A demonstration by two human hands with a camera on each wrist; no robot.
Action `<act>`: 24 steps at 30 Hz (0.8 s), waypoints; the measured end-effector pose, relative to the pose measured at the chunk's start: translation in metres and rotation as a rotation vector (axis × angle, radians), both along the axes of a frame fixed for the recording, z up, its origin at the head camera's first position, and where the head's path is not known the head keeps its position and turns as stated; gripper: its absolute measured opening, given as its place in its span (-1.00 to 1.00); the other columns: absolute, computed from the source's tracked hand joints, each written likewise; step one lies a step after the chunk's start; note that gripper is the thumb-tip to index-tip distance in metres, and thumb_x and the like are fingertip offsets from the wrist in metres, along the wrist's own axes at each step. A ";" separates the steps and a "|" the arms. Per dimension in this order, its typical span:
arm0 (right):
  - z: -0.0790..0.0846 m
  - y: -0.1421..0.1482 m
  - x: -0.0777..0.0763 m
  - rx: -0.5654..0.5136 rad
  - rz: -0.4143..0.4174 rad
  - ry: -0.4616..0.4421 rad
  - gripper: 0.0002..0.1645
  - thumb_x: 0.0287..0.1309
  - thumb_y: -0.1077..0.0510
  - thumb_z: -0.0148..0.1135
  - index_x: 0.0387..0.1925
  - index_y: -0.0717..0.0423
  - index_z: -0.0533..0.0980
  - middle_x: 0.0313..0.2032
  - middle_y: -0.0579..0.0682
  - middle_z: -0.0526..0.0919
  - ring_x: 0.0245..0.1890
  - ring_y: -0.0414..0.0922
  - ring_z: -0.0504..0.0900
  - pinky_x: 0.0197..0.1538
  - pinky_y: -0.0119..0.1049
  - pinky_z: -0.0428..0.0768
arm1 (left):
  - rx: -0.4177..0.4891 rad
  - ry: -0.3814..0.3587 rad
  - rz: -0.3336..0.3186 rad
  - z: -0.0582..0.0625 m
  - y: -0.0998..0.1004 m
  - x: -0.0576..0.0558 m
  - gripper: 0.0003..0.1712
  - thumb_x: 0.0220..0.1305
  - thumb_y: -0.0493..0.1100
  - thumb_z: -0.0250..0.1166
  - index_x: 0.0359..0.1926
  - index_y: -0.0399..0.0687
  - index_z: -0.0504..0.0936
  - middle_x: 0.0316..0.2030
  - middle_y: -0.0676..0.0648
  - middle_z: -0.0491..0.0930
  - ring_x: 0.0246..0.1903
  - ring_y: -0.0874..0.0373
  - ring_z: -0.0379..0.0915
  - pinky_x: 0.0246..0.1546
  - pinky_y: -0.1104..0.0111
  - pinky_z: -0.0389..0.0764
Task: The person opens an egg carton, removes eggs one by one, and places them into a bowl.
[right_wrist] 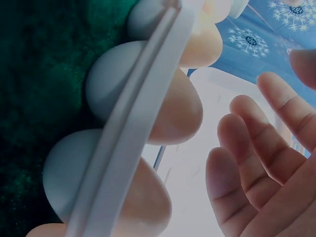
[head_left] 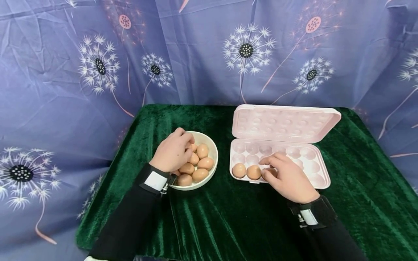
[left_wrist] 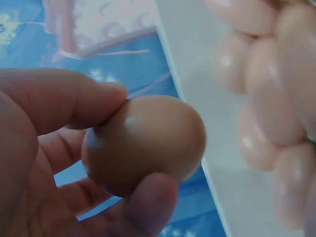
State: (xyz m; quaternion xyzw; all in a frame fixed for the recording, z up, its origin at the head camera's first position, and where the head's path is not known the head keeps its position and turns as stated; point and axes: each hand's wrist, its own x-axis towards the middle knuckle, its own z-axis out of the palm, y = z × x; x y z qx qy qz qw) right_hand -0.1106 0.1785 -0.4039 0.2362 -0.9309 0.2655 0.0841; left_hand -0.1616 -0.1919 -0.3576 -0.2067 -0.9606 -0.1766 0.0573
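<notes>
Over the left side of a cream bowl (head_left: 213, 150) of brown eggs (head_left: 205, 163), my left hand (head_left: 173, 151) pinches one brown egg (left_wrist: 148, 143) between thumb and fingers. In the left wrist view that egg is above the bowl's rim, apart from the others. My right hand (head_left: 289, 177) hovers over the front row of a pink egg box (head_left: 311, 166), its fingers parted and holding nothing. Left of its thumb, two brown eggs (head_left: 253, 172) sit in the front-row cups. The right wrist view shows three eggs (right_wrist: 173, 108) along the box's edge; the hand hides part of that row.
The egg box's lid (head_left: 272, 125) stands raised at the back. Bowl and box rest side by side on a dark green velvet cloth (head_left: 209, 217), with a strip of cloth between them. A blue dandelion-print curtain (head_left: 202, 54) hangs behind the table.
</notes>
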 end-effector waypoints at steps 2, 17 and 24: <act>0.000 0.000 0.000 -0.004 0.002 0.001 -0.80 0.26 0.12 0.27 -0.08 -0.06 0.63 -0.19 -0.14 0.57 -0.27 -0.15 0.51 -0.21 -0.18 0.55 | 0.045 0.034 -0.021 0.004 0.004 0.003 -0.80 0.29 -0.22 0.25 -0.06 -0.03 0.61 -0.08 -0.05 0.49 -0.21 0.05 0.43 -0.24 0.16 0.51; 0.007 -0.012 0.010 -0.099 0.070 -0.022 -0.49 0.29 0.11 0.32 0.24 -0.02 0.48 -0.11 -0.08 0.60 -0.30 -0.24 0.56 -0.26 -0.23 0.59 | 0.410 0.106 -0.177 0.003 0.061 0.047 -0.80 0.33 0.00 0.35 -0.15 0.08 0.55 -0.20 0.13 0.47 -0.23 0.25 0.36 -0.19 0.35 0.43; 0.011 -0.029 0.019 -0.150 0.152 0.021 -0.21 0.20 0.01 0.42 0.41 -0.05 0.32 -0.15 -0.20 0.58 -0.37 -0.26 0.56 -0.38 -0.36 0.57 | 0.484 0.087 -0.237 -0.008 0.093 0.060 -0.73 0.38 0.03 0.33 -0.06 0.03 0.52 -0.20 0.12 0.44 -0.29 0.29 0.33 -0.29 0.43 0.44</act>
